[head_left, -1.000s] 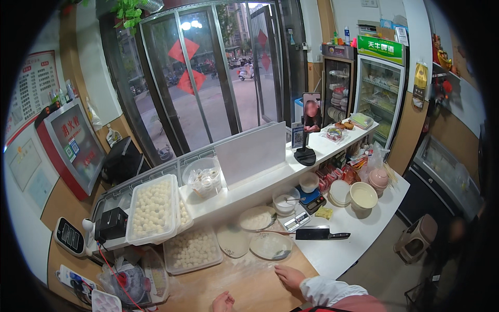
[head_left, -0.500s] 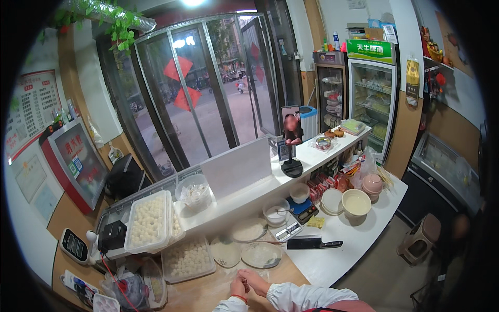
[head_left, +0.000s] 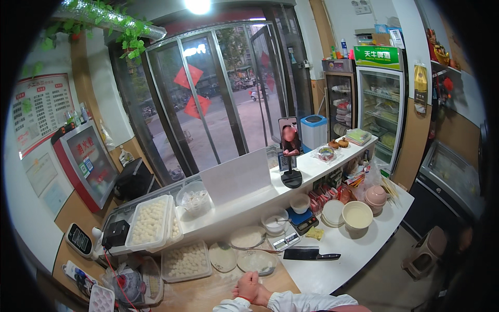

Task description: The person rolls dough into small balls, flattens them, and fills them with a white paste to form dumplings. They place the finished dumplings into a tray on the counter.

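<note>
My left hand (head_left: 248, 284), with a red cord at the wrist, is closed and pressed against my right hand (head_left: 264, 296). The right hand is closed too, partly behind the left; whatever lies between them is hidden. Both are low over the wooden board (head_left: 197, 296). Just beyond them is an oval plate (head_left: 258, 262) with pale contents. Beside it sit a round plate (head_left: 222, 258) and a floury plate (head_left: 248, 237). To the left, a clear tray (head_left: 165, 276) holds many small pale dough balls (head_left: 186, 259).
A cleaver (head_left: 312, 254) lies on the white counter at right, near a small scale (head_left: 286, 241) and a cream bowl (head_left: 357, 215). A phone (head_left: 289, 136) stands on the ledge (head_left: 234, 205). At left is a raised tub (head_left: 150, 221) of dough balls.
My hands have closed more tightly, the left now covering more of the right. The view has shifted slightly; the plates, trays and cleaver stay in place.
</note>
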Demonstrator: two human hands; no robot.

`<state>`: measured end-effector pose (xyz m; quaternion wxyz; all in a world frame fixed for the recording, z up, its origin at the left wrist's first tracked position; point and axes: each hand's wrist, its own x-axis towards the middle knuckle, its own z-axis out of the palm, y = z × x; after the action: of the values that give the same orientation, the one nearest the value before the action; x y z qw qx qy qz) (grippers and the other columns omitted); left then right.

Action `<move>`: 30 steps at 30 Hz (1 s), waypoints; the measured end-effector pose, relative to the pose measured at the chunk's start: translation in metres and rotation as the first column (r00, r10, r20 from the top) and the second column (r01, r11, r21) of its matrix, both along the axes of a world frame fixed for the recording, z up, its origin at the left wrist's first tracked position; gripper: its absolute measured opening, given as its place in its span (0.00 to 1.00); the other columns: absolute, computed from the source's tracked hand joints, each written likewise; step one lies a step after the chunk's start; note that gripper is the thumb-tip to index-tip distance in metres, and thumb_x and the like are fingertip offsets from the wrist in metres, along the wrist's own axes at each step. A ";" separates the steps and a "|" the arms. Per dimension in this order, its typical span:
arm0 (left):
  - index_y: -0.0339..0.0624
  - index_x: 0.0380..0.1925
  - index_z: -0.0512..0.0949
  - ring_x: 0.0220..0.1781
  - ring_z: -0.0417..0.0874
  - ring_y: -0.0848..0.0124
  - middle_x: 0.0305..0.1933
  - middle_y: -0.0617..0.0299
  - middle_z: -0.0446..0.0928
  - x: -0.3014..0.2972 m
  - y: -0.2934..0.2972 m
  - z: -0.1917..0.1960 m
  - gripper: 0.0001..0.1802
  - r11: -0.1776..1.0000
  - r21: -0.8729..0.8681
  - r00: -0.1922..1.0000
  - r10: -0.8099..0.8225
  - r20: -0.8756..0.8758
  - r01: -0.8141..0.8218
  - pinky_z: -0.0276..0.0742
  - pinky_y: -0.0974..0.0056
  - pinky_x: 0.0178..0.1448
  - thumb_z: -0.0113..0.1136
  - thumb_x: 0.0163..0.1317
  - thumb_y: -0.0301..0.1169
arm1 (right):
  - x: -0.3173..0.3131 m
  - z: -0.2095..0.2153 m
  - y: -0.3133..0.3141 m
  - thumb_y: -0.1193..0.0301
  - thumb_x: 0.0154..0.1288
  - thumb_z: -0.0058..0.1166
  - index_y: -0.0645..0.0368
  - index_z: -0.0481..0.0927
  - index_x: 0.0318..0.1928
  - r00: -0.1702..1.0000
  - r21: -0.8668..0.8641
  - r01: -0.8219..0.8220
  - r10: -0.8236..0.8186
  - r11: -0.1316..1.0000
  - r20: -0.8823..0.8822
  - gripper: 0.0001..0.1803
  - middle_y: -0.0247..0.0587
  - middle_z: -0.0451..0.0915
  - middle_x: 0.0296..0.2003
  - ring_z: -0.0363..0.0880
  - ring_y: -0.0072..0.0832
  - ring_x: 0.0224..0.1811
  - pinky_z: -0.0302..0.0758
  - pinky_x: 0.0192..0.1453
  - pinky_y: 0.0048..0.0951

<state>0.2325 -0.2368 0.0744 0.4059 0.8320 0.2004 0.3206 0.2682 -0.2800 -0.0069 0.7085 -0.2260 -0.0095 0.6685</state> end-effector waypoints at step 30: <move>0.56 0.30 0.75 0.24 0.71 0.69 0.23 0.69 0.73 -0.171 0.042 -0.175 0.05 0.098 -0.901 0.907 0.062 -0.418 -0.422 0.65 0.54 0.30 0.57 0.66 0.36 | 0.058 -0.079 -0.108 0.75 0.70 0.49 0.70 0.81 0.40 0.720 -0.512 0.196 0.231 0.836 0.654 0.10 0.46 0.83 0.28 0.85 0.33 0.27 0.84 0.34 0.33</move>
<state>0.0613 -0.1949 -0.1004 0.7558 0.3528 0.5488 0.0552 0.3259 -0.3879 -0.0855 0.5504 -0.6517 -0.0842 0.5150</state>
